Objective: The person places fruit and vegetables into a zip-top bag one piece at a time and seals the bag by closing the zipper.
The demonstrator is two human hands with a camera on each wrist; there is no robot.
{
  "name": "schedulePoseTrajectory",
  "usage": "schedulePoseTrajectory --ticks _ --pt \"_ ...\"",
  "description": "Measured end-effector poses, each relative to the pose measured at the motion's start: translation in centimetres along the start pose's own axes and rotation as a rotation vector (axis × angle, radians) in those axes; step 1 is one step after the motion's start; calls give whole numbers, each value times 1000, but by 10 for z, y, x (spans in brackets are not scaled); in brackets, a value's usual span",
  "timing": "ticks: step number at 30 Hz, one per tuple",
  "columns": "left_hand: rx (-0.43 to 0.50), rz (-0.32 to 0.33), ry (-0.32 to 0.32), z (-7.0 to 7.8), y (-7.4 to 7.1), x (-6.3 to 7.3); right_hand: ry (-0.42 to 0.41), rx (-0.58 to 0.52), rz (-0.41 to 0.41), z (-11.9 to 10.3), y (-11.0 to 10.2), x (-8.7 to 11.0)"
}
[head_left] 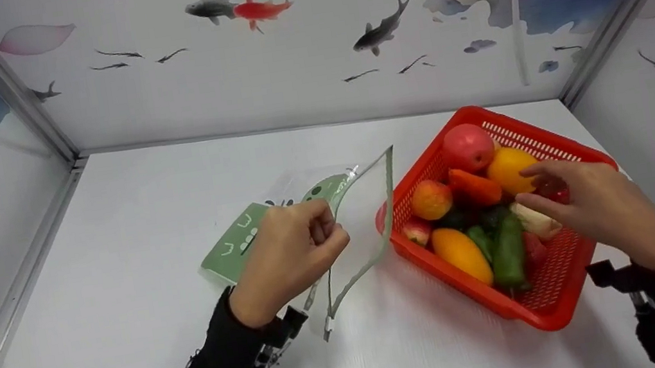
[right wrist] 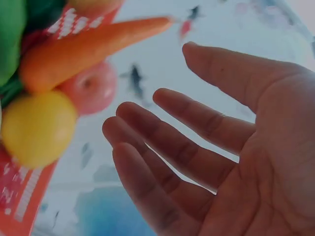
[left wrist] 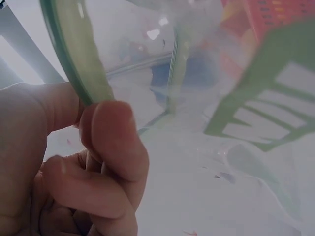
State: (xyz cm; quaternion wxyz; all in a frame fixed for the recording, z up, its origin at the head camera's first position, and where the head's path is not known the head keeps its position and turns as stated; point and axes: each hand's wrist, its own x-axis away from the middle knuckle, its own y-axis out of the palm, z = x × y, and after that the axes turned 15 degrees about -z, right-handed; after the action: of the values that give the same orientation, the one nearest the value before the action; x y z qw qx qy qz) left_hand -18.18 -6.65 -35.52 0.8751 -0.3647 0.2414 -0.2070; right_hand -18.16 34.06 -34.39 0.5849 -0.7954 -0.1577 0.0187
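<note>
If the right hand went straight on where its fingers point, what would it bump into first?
Probably the yellow fruit in the red basket; how far the right hand is from it is unclear.

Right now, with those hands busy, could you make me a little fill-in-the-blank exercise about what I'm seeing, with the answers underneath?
1. The left hand pinches the edge of the clear bag, and that edge is coloured ____.
2. Of the two hands, the one over the basket is the ____ one.
3. The basket itself is coloured ____.
4. In the right wrist view, the carrot is coloured ____.

Missing words: green; right; red; orange.
</note>
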Motion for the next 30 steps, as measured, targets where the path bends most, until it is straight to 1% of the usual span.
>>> schedulePoseTrajectory --ticks 2,5,8,11,13,18,21,25,30 --pt "-2 -1 1 0 0 0 17 17 -59 6 1 -5" --pt "-7 -2 6 0 -1 0 55 -5 -205 9 8 -11" --pt "-8 -1 8 1 -1 1 102 -29 -352 7 16 -12" --pt "0 3 7 1 0 1 121 -21 -436 5 21 -10" --pt "3 5 5 1 0 1 129 -4 -468 3 23 -10" --pt "0 2 2 0 0 2 142 -1 -567 0 24 -14" --pt "5 -4 3 0 0 2 135 17 -606 -3 24 -17" --pt "10 -6 7 0 0 2 112 43 -609 -9 25 -21" --pt "7 -2 14 0 -1 2 42 86 -570 -15 27 -24"
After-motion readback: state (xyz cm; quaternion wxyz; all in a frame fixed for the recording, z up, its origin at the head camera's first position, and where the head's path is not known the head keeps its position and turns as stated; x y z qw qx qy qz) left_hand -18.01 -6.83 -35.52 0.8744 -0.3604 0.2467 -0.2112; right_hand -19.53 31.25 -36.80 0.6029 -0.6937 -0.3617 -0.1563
